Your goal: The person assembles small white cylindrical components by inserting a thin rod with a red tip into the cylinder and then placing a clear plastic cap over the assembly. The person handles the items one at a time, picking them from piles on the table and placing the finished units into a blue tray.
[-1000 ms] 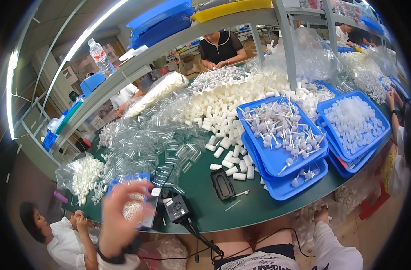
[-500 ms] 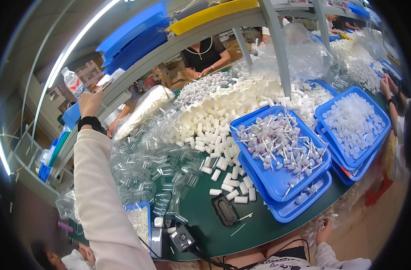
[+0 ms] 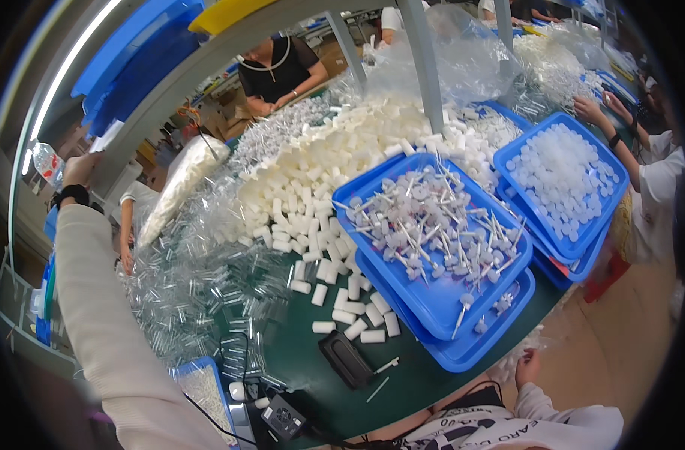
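My left hand (image 3: 80, 169) is raised to the upper left, against the edge of a grey shelf (image 3: 170, 90) and right beside a clear water bottle (image 3: 45, 162). A black band sits on its wrist, and its fingers are hidden, so its grip is unclear. My right hand (image 3: 527, 367) hangs low at the table's near edge, below the stacked blue trays, next to some crumpled clear plastic. Its fingers look curled; I cannot tell if it holds anything. The nearest blue tray (image 3: 440, 304) holds several white stick-and-disc parts.
A second blue tray (image 3: 608, 206) of white caps stands at right. Loose white cylinders (image 3: 342, 172) and clear tubes (image 3: 192, 285) cover the green table (image 3: 417, 379). A black device (image 3: 346, 358), a small blue tray (image 3: 203, 382) and a black adapter (image 3: 282, 416) lie near me. Other people work across and at right.
My left hand has gone from the small blue tray at the table's near edge up to the shelf by the bottle. The view has swung toward the left.
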The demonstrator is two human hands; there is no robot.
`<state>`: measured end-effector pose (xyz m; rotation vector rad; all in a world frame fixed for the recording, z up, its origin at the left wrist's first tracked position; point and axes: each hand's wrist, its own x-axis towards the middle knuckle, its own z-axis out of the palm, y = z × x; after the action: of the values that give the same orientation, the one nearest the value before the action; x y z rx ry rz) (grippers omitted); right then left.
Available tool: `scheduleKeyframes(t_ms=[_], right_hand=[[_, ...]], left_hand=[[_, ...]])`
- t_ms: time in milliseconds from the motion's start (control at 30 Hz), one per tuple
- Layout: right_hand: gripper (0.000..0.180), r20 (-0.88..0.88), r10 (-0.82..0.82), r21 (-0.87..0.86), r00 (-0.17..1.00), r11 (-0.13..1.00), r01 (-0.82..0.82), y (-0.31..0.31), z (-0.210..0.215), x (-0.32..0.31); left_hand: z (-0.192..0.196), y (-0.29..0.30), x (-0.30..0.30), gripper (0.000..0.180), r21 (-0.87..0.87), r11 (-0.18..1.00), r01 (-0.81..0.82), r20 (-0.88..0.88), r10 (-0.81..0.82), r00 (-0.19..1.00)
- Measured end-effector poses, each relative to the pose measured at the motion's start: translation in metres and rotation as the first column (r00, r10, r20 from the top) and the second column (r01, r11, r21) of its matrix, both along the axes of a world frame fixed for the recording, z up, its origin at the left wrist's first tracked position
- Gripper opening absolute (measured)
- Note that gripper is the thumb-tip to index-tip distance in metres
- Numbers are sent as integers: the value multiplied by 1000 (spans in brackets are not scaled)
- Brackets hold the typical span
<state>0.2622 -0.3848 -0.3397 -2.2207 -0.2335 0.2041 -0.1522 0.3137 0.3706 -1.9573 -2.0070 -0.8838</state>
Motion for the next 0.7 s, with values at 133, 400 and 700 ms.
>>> scheduleKeyframes(t_ms=[133,400,700], right_hand=[[24,17,-25,-26,1000,999,25,-5,-5,4],[24,-32,-77,20,997,997,78,-12,-16,-8],[21,-95,-170,-100,981,982,161,-16,-12,-16]], left_hand=[[-3,22,2,53,-144,988,52,-13,-55,998],[-3,76,-13,76,-77,996,45,45,-41,998],[-7,64,11,46,-120,991,57,-13,-59,998]])
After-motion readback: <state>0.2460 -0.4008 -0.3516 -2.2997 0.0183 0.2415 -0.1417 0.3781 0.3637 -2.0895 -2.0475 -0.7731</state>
